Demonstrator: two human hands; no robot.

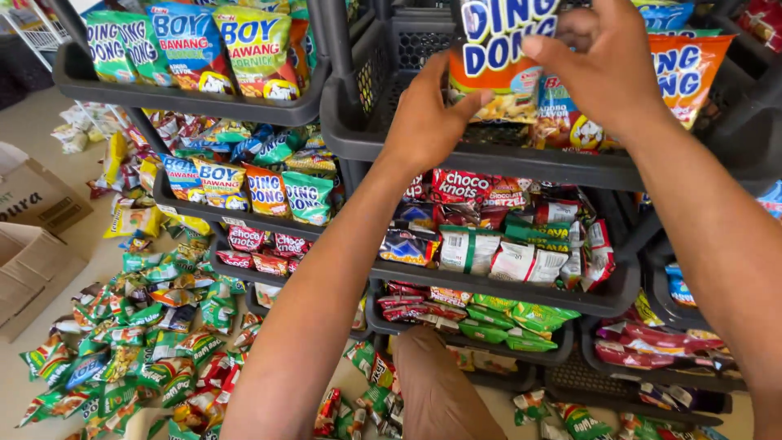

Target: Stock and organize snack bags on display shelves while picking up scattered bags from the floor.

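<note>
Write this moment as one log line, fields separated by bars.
left hand: on snack bag | right hand: on same bag | place: top rack basket

**Dark racks standing over a pale, littered floor**

Dark grey plastic tiered racks (pixel 489 155) are filling most of the view, their shallow trays stacked one above another and running from the upper left (pixel 187 102) across to the right edge. A pale, smooth floor (pixel 49 122) is showing at the left, with loose snack packets (pixel 138 342) lying scattered over it in a broad heap. Brown cardboard boxes (pixel 32 236) are sitting on the floor against the left edge. Bright, even daylight is falling across the whole scene, leaving only soft shadows under the trays.
</note>
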